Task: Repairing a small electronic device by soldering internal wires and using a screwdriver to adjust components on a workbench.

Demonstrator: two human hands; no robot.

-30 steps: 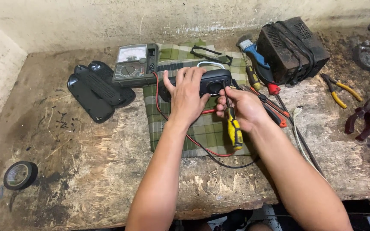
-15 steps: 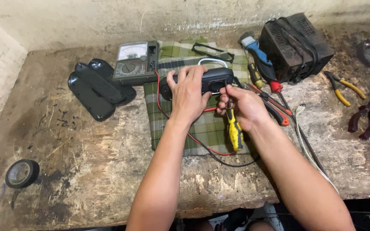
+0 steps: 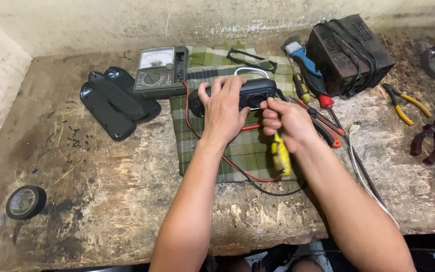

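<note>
A black oblong device (image 3: pixel 256 93) lies on a green checked cloth (image 3: pixel 237 151) on the worn workbench. My left hand (image 3: pixel 222 108) rests over its left half, fingers clamped on the casing. My right hand (image 3: pixel 288 123) is closed around a yellow-handled screwdriver (image 3: pixel 281 157), with its tip end held against the device's right end; the tip itself is hidden by my fingers. Red and black test leads (image 3: pixel 227 161) run under my hands across the cloth.
An analog multimeter (image 3: pixel 158 73) and black plastic cover pieces (image 3: pixel 112 100) lie at the left. A black box wound with cable (image 3: pixel 351 50), a blue-handled tool (image 3: pixel 303 60), yellow pliers (image 3: pixel 404 103), dark red pliers (image 3: pixel 429 141) sit to the right. A tape roll (image 3: pixel 25 201) lies front left.
Both hands stay on the device; my right hand has shifted slightly with the screwdriver. The view has drifted a little.
</note>
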